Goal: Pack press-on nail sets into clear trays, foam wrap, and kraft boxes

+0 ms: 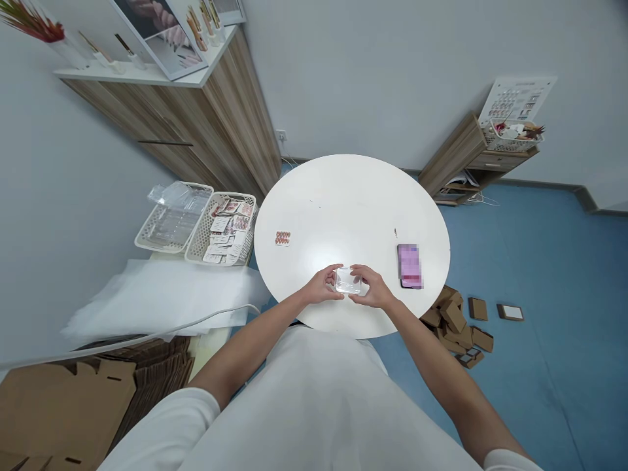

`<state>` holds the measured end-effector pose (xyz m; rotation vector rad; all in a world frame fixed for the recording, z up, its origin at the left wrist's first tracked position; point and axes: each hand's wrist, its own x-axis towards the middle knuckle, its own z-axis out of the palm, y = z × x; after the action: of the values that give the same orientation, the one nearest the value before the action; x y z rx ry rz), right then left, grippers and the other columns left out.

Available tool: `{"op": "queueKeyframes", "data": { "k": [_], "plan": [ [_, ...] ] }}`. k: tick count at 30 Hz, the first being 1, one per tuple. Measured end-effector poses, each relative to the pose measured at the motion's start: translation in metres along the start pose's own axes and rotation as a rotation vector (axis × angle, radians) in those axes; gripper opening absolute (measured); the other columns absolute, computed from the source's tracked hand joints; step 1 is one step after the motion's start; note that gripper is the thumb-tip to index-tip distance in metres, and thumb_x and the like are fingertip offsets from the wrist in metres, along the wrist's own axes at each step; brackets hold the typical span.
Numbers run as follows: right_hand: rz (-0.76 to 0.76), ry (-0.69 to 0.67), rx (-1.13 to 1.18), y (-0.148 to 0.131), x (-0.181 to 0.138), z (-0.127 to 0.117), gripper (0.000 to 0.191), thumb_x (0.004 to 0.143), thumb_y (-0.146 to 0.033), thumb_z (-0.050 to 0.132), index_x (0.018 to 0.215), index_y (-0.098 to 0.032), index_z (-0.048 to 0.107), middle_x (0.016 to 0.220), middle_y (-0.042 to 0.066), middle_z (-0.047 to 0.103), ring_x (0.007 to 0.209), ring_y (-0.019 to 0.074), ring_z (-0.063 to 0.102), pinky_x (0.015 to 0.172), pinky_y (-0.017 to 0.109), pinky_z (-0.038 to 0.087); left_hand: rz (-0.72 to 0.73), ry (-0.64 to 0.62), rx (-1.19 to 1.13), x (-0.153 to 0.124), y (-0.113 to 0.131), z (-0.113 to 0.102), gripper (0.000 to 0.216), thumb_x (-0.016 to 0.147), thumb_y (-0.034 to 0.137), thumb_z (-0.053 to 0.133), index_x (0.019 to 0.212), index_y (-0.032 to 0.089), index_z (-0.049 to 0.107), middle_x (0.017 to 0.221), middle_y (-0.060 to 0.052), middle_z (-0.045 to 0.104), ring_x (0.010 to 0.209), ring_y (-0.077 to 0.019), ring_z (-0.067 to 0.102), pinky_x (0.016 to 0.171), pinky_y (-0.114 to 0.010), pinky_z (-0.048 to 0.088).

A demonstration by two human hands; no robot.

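Between my two hands, near the front edge of the round white table (343,196), is a small clear plastic box (348,282). My left hand (324,285) grips its left side with thumb and fingers. On the right side, my right hand (370,286) pinches it, fingertips over the upper corner. Whether anything lies inside the box I cannot tell. To the left on the tabletop lies a small card of reddish press-on nails (282,238). A phone with a purple screen (409,265) rests at the right, with a small thin dark item (396,233) above it.
Left of the table stand a white basket of cards and packets (223,229) and another basket with clear plastic trays (174,219). White foam sheets (161,297) lie below them, near flattened cardboard (69,412). Small brown boxes (454,320) are heaped on the floor at right.
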<state>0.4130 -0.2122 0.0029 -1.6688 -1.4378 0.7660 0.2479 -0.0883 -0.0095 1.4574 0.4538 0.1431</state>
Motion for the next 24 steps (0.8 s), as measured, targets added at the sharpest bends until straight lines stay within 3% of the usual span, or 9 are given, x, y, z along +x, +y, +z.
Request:
{"op": "queueKeyframes", "data": {
  "k": [9, 13, 17, 24],
  "plan": [
    [0.035, 0.004, 0.105, -0.006, 0.003, -0.008, 0.05, 0.062, -0.032, 0.066, 0.109, -0.023, 0.049, 0.122, 0.011, 0.047, 0.095, 0.0215, 0.056, 0.075, 0.035, 0.048, -0.053, 0.0, -0.141, 0.001, 0.009, 0.0, 0.092, 0.054, 0.02, 0.076, 0.133, 0.025, 0.028, 0.103, -0.008, 0.053, 0.084, -0.015, 0.056, 0.072, -0.032, 0.047],
    [0.071, 0.04, 0.16, -0.006, 0.004, -0.008, 0.049, 0.064, -0.032, 0.066, 0.108, -0.023, 0.048, 0.122, 0.011, 0.046, 0.091, 0.0199, 0.058, 0.074, 0.035, 0.048, -0.105, -0.036, -0.23, 0.0, 0.012, 0.003, 0.076, 0.061, 0.021, 0.072, 0.128, 0.024, 0.037, 0.106, -0.009, 0.054, 0.092, -0.0164, 0.055, 0.078, -0.033, 0.045],
    [0.051, 0.056, 0.154, -0.006, 0.002, -0.006, 0.05, 0.063, -0.032, 0.067, 0.109, -0.023, 0.049, 0.121, 0.011, 0.047, 0.092, 0.0201, 0.057, 0.076, 0.035, 0.048, -0.236, 0.028, -0.304, -0.004, 0.011, 0.001, 0.061, 0.067, 0.023, 0.066, 0.123, 0.027, 0.043, 0.102, -0.005, 0.055, 0.086, -0.013, 0.056, 0.077, -0.033, 0.046],
    [0.047, 0.068, 0.136, -0.009, -0.001, -0.004, 0.048, 0.063, -0.032, 0.066, 0.108, -0.022, 0.051, 0.122, 0.011, 0.047, 0.095, 0.0216, 0.056, 0.079, 0.037, 0.046, -0.264, 0.082, -0.457, -0.008, 0.01, -0.004, 0.053, 0.068, 0.026, 0.066, 0.118, 0.022, 0.049, 0.091, -0.004, 0.057, 0.077, -0.0108, 0.056, 0.078, -0.034, 0.047]
  ]
}}
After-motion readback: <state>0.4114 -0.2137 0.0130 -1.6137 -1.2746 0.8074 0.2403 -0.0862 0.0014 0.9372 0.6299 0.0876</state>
